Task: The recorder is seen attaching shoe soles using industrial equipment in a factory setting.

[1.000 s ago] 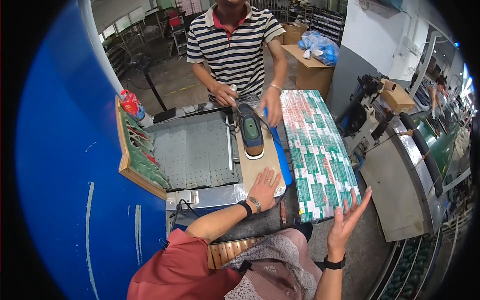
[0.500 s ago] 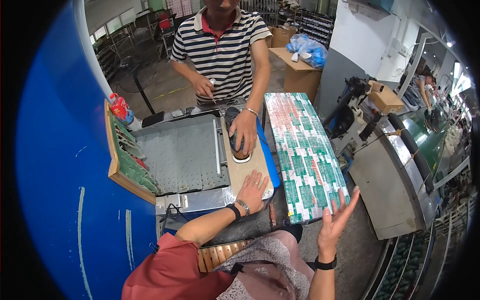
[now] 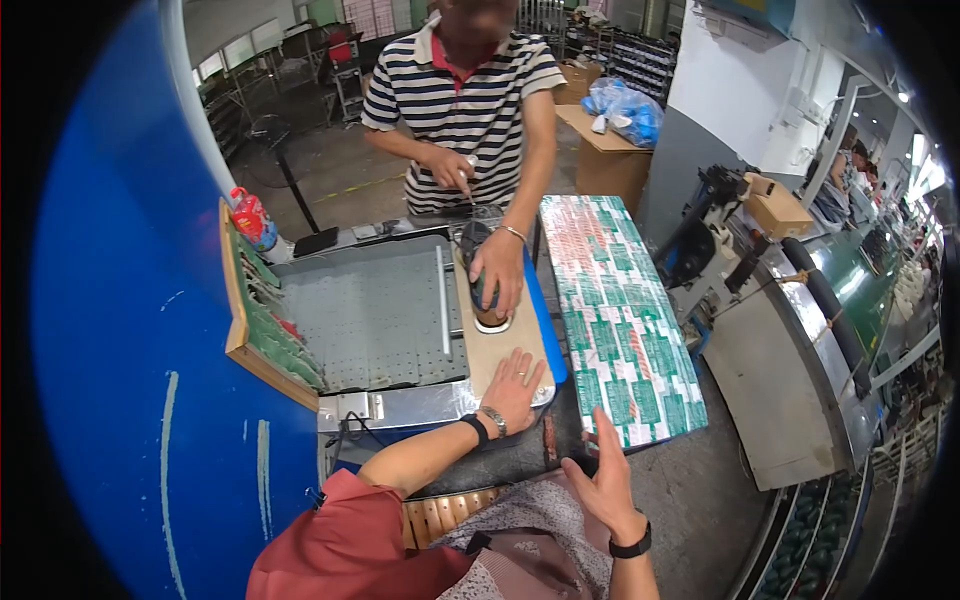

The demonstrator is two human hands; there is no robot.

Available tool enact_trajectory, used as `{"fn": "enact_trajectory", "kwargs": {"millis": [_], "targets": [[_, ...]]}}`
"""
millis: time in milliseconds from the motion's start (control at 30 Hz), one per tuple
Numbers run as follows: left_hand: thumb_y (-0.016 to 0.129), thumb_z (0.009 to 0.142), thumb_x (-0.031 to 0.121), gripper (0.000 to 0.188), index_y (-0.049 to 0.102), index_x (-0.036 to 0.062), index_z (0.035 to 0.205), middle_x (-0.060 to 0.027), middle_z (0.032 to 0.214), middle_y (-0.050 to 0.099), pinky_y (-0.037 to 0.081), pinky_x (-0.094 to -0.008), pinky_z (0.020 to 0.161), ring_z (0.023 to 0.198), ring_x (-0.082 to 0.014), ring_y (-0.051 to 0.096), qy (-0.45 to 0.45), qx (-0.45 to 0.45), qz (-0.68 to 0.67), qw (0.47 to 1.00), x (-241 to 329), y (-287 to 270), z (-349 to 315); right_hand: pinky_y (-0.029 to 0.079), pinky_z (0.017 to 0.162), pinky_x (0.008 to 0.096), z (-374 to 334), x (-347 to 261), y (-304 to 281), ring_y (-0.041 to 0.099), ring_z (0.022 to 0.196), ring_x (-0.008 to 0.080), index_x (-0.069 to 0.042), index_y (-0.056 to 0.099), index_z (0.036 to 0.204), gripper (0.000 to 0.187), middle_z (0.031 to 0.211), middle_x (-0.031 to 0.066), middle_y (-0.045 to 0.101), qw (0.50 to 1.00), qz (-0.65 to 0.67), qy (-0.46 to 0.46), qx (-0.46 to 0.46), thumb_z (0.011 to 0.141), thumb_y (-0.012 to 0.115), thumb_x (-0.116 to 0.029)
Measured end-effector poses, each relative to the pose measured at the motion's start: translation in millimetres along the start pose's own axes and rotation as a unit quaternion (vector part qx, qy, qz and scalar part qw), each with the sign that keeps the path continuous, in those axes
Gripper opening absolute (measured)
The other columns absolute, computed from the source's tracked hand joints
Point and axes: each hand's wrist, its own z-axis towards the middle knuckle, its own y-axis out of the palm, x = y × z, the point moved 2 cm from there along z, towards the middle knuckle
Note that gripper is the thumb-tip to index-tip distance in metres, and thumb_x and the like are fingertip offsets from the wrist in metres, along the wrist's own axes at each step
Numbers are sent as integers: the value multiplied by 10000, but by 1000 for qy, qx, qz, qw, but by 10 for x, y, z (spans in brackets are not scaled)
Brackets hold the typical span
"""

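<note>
My left hand (image 3: 512, 392) lies flat on the near end of a tan board (image 3: 484, 358), fingers spread, holding nothing. Raised over my lap by the corner of a taped table, my right hand (image 3: 606, 482) is open and empty, thumb apart from the fingers. Across from me, a person in a striped shirt presses a dark shoe (image 3: 475, 236) with a white-edged sole onto the board. That person's hand (image 3: 500, 268) covers part of the shoe. The person's other hand (image 3: 447, 167) holds a small, thin tool I cannot make out.
Left of the board sits a grey perforated tray (image 3: 370, 320). A wood-framed green panel (image 3: 270, 335) and a red bottle (image 3: 252, 215) stand beyond it. On the right are the tape-covered table (image 3: 630, 330), a black machine (image 3: 710, 230) and a conveyor (image 3: 790, 370).
My right hand has moved left and down toward my lap, and its fingers have turned. My left hand stays flat on the board. The whole view has shifted slightly.
</note>
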Motion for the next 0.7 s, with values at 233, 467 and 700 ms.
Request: {"fn": "enact_trajectory", "kwargs": {"millis": [233, 467, 700], "targets": [[760, 756, 300, 991, 280, 1, 1571, -277, 1541, 370, 227, -559, 1229, 1505, -465, 242, -7, -17, -5, 1000, -32, 64, 7, 449, 1083, 458, -10, -59, -127, 493, 1357, 435, 19, 310, 1569, 815, 1608, 269, 325, 971, -35, -151, 180, 861, 704, -66], [755, 718, 287, 978, 322, 13, 1551, -286, 1537, 374, 256, -574, 1217, 1484, -464, 293, 4, 37, 0, 999, -14, 70, -16, 562, 771, 345, -40, 1214, 209, 693, 933, 231, 55, 359, 1537, 761, 1491, 249, 499, 967, 51, 95, 231, 862, 695, -52], [747, 657, 261, 974, 368, 26, 1522, -279, 1509, 407, 235, -593, 1213, 1469, -469, 307, -18, 12, -45, 999, -29, 142, 73, 577, 704, 320, -266, 1831, 620, 729, 824, 161, -9, 542, 1421, 562, 1202, 156, 715, 982, -13, 149, 117, 898, 735, -84]]}}
